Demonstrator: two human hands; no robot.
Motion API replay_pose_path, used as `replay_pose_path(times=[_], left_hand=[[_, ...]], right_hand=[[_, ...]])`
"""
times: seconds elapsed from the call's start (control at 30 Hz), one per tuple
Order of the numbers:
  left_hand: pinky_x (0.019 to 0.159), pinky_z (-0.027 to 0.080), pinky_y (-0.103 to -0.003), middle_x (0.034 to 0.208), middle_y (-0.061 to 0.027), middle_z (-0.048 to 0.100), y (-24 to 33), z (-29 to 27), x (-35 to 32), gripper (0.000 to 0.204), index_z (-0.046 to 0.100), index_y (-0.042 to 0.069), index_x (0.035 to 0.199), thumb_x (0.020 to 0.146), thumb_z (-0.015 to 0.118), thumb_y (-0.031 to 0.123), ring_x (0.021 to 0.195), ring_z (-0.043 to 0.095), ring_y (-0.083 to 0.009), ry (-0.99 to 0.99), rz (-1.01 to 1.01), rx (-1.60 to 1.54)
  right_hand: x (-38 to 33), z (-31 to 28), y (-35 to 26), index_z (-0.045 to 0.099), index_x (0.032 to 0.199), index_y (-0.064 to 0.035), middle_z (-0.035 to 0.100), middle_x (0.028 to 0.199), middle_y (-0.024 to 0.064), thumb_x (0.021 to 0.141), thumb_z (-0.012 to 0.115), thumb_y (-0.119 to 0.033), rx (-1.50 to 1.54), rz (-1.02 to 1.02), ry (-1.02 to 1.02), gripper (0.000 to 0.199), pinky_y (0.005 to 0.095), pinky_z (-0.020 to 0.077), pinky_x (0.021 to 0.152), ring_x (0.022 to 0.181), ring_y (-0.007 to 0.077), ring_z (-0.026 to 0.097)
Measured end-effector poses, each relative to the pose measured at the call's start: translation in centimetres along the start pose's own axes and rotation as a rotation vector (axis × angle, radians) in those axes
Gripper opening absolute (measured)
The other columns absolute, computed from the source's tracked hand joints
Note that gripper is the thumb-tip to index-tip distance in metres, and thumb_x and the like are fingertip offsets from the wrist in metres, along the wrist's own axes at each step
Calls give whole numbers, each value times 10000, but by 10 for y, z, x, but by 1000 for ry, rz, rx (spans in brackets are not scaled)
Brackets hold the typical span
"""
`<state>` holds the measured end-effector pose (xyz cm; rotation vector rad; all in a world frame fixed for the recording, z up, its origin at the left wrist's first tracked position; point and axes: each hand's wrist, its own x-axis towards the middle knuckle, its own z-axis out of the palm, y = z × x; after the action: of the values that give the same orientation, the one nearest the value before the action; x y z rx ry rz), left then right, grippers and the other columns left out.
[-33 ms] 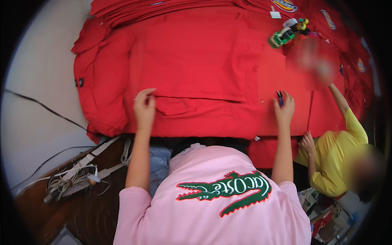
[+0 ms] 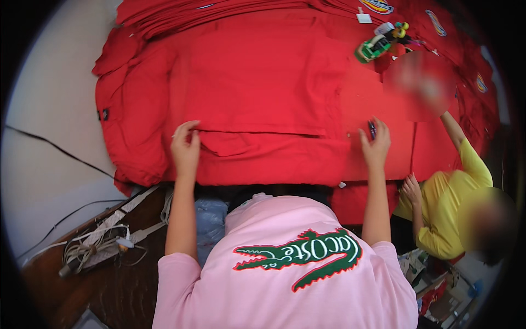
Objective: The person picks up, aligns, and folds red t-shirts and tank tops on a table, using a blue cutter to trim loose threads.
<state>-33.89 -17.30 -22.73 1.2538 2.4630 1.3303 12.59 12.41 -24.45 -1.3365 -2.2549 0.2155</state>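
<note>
A red garment (image 2: pixel 257 82) lies spread in front of me, its near hem edge raised a little over the red cloth (image 2: pixel 274 159) under it. My left hand (image 2: pixel 185 149) is at the left end of that hem, thumb and fingers apart, with nothing seen in it. To the right of the hem, my right hand (image 2: pixel 377 147) hovers with small dark thread snips (image 2: pixel 372 130) held in its curled fingers. The hand covers part of the snips.
Stacked red garments (image 2: pixel 246 16) line the far edge. A green tape dispenser (image 2: pixel 371 49) stands at the far right. A co-worker in a yellow top (image 2: pixel 446 208) reaches over the table's right side. Cables and power strips (image 2: pixel 93 249) lie at lower left.
My left hand has shifted slightly left and its thumb has spread from the fingers. My right hand has moved a little left, with the snips turned further into it.
</note>
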Motion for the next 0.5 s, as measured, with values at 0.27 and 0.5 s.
replay_pose_path(times=[0.27,0.5], left_hand=[[1176,387,-468,1469,-109,596,45,50,-2,538,630,105,1374,848,742,84,1407,519,-303,-315,330,240],[1056,484,-372,1235,-94,726,-61,21,40,371,695,54,1277,917,626,-1,1160,662,-249,-165,-15,-181]], right_hand=[[1,53,-132,679,1137,-51,654,1256,137,912,685,-68,419,-215,-154,225,414,470,1058,1235,288,609],[81,-65,-173,672,1159,-1,670,1109,18,1025,597,-43,1287,-14,-357,160,264,498,954,1067,95,619]])
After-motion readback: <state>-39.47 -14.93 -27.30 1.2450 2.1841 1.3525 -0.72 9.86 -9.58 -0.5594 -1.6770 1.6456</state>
